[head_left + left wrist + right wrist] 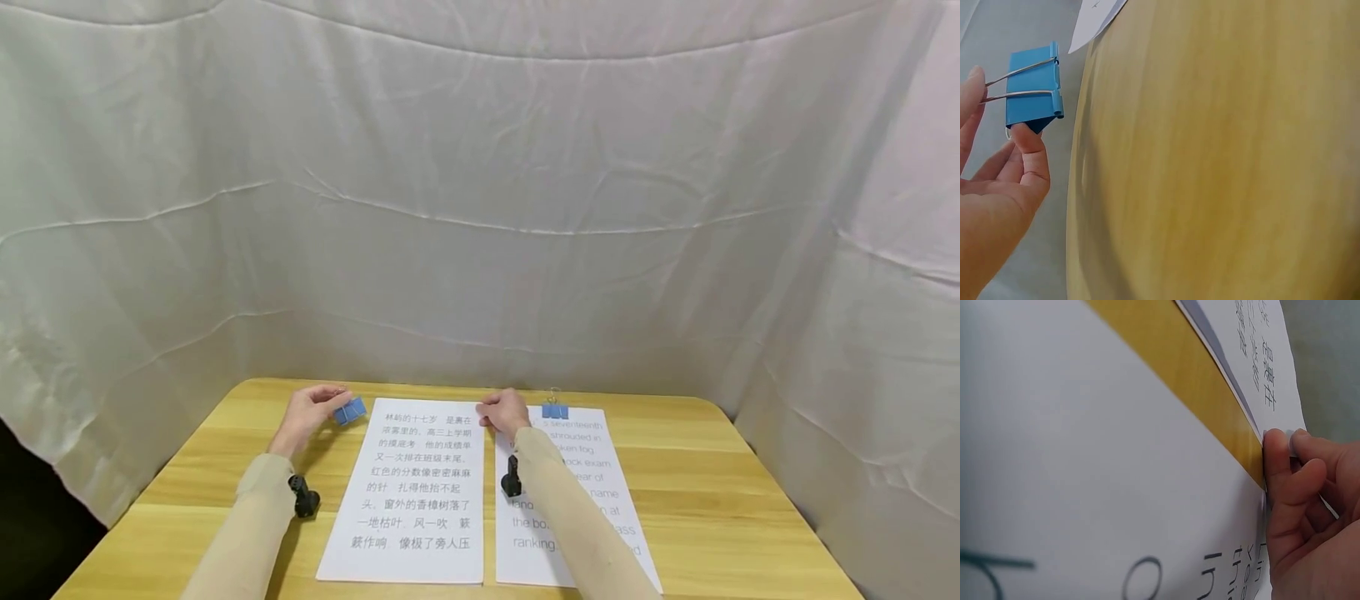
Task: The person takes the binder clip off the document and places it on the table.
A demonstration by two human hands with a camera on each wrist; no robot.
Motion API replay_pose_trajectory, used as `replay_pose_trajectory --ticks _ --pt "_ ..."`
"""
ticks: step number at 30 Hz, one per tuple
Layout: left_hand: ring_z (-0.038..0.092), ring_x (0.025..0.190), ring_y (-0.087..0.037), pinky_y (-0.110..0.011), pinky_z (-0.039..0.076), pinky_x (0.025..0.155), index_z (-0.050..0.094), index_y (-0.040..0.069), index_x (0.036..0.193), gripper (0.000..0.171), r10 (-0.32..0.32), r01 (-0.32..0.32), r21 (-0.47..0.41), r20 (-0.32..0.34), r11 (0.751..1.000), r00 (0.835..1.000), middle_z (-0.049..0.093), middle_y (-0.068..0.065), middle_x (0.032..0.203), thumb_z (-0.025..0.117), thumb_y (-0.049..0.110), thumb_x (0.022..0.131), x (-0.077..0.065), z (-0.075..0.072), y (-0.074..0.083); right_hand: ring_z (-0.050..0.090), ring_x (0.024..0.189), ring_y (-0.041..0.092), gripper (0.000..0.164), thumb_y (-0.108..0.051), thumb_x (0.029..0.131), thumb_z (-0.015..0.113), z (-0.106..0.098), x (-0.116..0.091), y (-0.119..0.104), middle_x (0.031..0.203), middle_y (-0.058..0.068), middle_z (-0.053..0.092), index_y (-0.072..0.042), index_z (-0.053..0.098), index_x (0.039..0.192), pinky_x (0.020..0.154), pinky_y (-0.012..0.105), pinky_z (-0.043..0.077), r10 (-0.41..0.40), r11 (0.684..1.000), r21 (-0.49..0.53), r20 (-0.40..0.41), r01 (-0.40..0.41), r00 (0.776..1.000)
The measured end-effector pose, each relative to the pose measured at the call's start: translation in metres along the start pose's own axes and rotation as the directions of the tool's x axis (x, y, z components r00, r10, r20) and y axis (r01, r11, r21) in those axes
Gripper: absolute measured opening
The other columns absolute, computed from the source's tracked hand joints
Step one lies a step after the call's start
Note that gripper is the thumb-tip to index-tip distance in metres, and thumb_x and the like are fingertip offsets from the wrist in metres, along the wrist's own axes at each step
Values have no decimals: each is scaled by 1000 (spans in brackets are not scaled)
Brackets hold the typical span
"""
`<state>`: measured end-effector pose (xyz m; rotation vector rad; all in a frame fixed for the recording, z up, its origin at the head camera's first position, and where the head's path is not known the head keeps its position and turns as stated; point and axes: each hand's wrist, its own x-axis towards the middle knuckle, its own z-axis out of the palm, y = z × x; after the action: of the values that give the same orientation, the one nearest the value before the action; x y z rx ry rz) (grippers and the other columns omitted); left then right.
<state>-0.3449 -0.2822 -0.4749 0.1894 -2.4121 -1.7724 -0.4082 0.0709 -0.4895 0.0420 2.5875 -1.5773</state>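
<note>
Thumb and fingers of the left hand [310, 412] pinch a blue clip [350, 411] above the table, just left of the Chinese pages [420, 492], while the right hand [507, 412] pinches their upper right corner. Clipping looks like the step in hand; done well, it would want squared edges, a steady corner and an even squeeze on both handles. Beside them, partly under the right forearm, lie the English pages [538, 563], topped by a second clip [555, 412]. The table [720, 500] is wood-grained; pale, creased cloth [480, 275] hangs behind and around.

2 papers [412, 496] on table [697, 492], curtain [480, 275] behind
</note>
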Motion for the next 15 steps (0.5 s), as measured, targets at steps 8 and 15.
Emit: replay_pose_trajectory --ticks 8,15 --pt "59 89 -9 -25 52 78 61 -2 124 46 -54 55 16 -45 998 998 66 -5 112 70 30 91 -2 -8 -2 65 62 13 17 -14 90 69 3 0 0 79 5 71 -4 74 104 49 23 45 -14 1000 -9 25 15 1000" --pt "59 90 -11 -26 52 78 62 -4 123 44 -44 44 55 3 997 999 66 -11 115 68 28 93 -4 -12 -3 62 58 14 17 -11 91 68 -2 -6 2 77 7 71 -3 73 105 47 24 45 -25 999 20 12 25 1000"
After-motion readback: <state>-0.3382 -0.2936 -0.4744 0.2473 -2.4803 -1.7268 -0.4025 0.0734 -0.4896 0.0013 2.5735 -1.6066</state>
